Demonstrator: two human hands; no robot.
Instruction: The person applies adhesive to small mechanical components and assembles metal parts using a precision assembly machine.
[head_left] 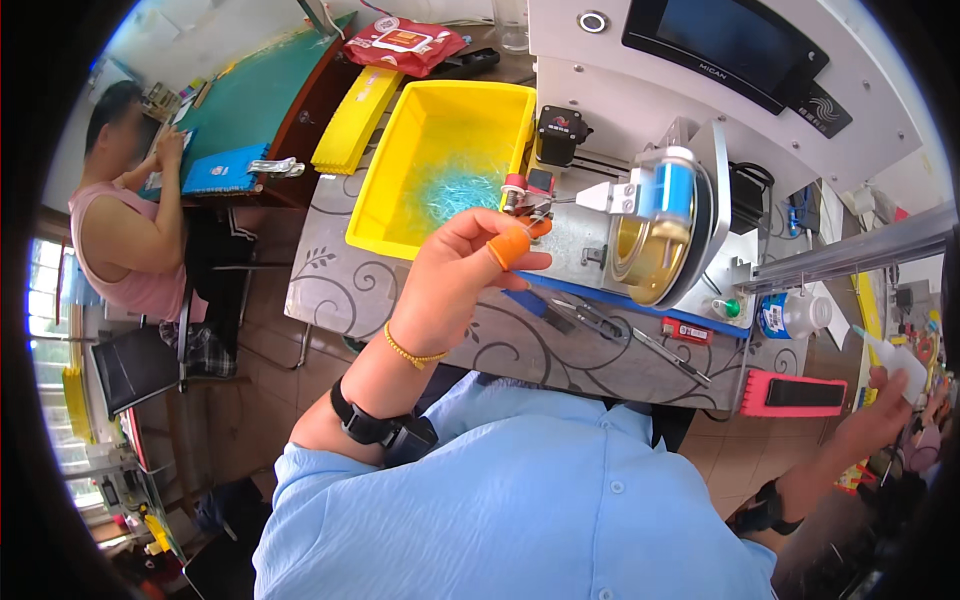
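My left hand is raised at the front of the machine, with orange finger covers on its digits. Its fingertips are closed in a pinch right beside a small red-and-metal clamp; what lies between them is too small to make out. Behind the clamp stands a round wheel with a blue-and-white cylinder. Far to the right, my right hand grips a white sheet-like piece, partly blurred near the picture's rim. A yellow bin left of the clamp contains a heap of thin bluish strands.
Tweezers, a slim metal tool and a small red box lie along the table's front. A pink case, a plastic bottle and a metal rail are at right. Another person sits at a green table.
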